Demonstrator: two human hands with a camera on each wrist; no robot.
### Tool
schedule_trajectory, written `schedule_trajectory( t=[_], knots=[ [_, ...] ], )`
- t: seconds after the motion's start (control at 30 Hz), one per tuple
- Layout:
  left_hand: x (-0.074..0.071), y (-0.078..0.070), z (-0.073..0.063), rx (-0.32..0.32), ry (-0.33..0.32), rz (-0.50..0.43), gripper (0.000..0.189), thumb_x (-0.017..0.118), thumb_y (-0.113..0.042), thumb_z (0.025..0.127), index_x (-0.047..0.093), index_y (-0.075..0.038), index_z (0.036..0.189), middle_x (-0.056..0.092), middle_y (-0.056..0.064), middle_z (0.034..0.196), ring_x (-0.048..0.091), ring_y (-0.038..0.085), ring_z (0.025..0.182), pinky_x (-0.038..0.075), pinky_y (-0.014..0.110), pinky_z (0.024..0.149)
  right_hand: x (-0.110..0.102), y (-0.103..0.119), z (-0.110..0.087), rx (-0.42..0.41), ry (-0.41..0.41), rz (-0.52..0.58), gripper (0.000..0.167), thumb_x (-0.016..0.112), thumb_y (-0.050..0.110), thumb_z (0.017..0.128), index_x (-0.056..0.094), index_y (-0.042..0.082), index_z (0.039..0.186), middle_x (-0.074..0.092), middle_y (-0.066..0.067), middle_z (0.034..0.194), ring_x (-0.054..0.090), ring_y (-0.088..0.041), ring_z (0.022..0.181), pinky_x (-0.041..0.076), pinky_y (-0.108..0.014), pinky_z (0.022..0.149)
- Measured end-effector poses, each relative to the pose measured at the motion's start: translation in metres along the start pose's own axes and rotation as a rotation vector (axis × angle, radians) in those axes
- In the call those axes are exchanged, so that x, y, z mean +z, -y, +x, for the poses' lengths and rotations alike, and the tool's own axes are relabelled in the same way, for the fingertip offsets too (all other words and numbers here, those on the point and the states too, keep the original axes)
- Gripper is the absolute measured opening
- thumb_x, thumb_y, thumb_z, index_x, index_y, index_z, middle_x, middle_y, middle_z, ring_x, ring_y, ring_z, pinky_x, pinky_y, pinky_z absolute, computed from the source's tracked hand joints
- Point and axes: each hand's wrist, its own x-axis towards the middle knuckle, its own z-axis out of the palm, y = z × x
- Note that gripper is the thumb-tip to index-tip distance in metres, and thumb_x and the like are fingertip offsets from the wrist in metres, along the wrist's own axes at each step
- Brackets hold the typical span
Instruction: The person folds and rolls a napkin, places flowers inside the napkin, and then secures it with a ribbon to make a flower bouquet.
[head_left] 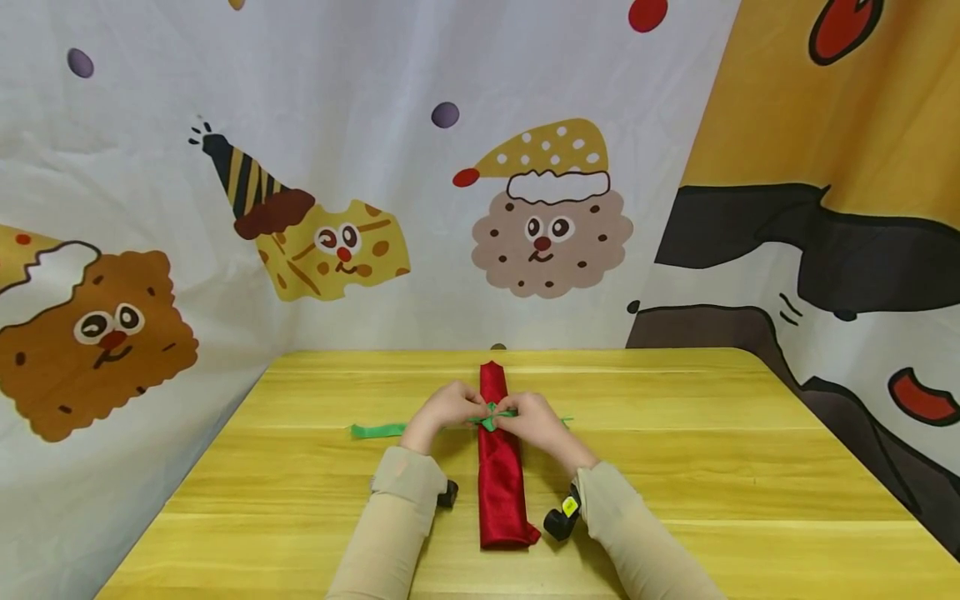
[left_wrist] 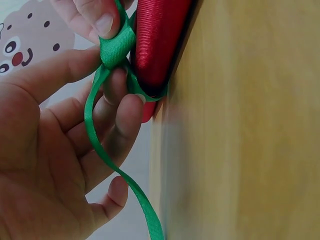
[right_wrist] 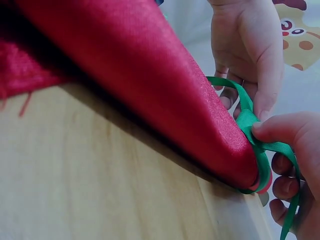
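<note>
A long red satin bundle [head_left: 502,487] lies lengthwise on the table, with a green ribbon [head_left: 378,431] passing round it towards its far end. My left hand [head_left: 453,404] pinches the ribbon at the left of the crossing on top. From the other side, my right hand [head_left: 534,419] pinches it too, its thumb [right_wrist: 272,129] pressing on a folded green loop [left_wrist: 117,47]. One ribbon tail hangs past my left palm in the left wrist view; another trails over the right fingers in the right wrist view. What the bundle contains is hidden.
The wooden table [head_left: 675,467] extends on both sides of the bundle. Behind it hangs a white curtain [head_left: 360,100] printed with cartoon food. Black wrist cameras sit below both cuffs, the right one [head_left: 558,521] close to the bundle's near end. Loose red threads show at the cloth's edge.
</note>
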Motion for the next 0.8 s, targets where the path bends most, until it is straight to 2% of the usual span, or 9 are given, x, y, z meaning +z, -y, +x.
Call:
schedule_trajectory(
  t=[0.27, 0.37, 0.57, 0.8],
  knots=[
    [0.0011, 0.0016, 0.002, -0.014, 0.003, 0.02, 0.021, 0.067, -0.023, 0.092, 0.074, -0.005, 0.083, 0.069, 0.003, 0.08, 0.062, 0.026, 0.071, 0.053, 0.037, 0.071, -0.0006, 0.0005, -0.0003, -0.008, -0.015, -0.016, 0.008, 0.069, 0.014, 0.089, 0.075, 0.01, 0.088, 0.069, 0.002, 0.09, 0.053, -0.01, 0.069, 0.047, -0.026, 0.061],
    [0.0011, 0.0012, 0.0015, -0.009, 0.018, 0.018, 0.019, 0.068, -0.021, 0.091, 0.073, -0.004, 0.083, 0.069, 0.004, 0.08, 0.06, 0.025, 0.069, 0.052, 0.037, 0.071, 0.0, 0.0004, -0.0003, -0.005, -0.021, -0.031, 0.008, 0.069, 0.016, 0.09, 0.075, 0.011, 0.089, 0.069, 0.001, 0.093, 0.055, -0.009, 0.072, 0.049, -0.027, 0.065],
    [0.0018, 0.0001, 0.0016, -0.012, 0.026, 0.018, 0.011, 0.071, -0.014, 0.088, 0.073, -0.004, 0.085, 0.069, 0.001, 0.08, 0.061, 0.022, 0.075, 0.052, 0.035, 0.073, 0.0008, 0.0009, -0.0005, 0.009, -0.023, -0.025, 0.009, 0.069, 0.017, 0.09, 0.075, 0.012, 0.09, 0.07, 0.001, 0.096, 0.056, -0.01, 0.077, 0.049, -0.027, 0.068],
    [0.0022, 0.0021, 0.0052, -0.026, 0.019, 0.047, 0.008, 0.071, -0.011, 0.087, 0.072, -0.004, 0.084, 0.066, 0.0, 0.079, 0.056, 0.015, 0.074, 0.05, 0.031, 0.07, -0.0077, -0.0016, 0.0002, 0.024, 0.021, 0.01, 0.009, 0.069, 0.017, 0.089, 0.075, 0.01, 0.09, 0.069, 0.003, 0.087, 0.059, -0.01, 0.076, 0.05, -0.029, 0.066]
  ],
)
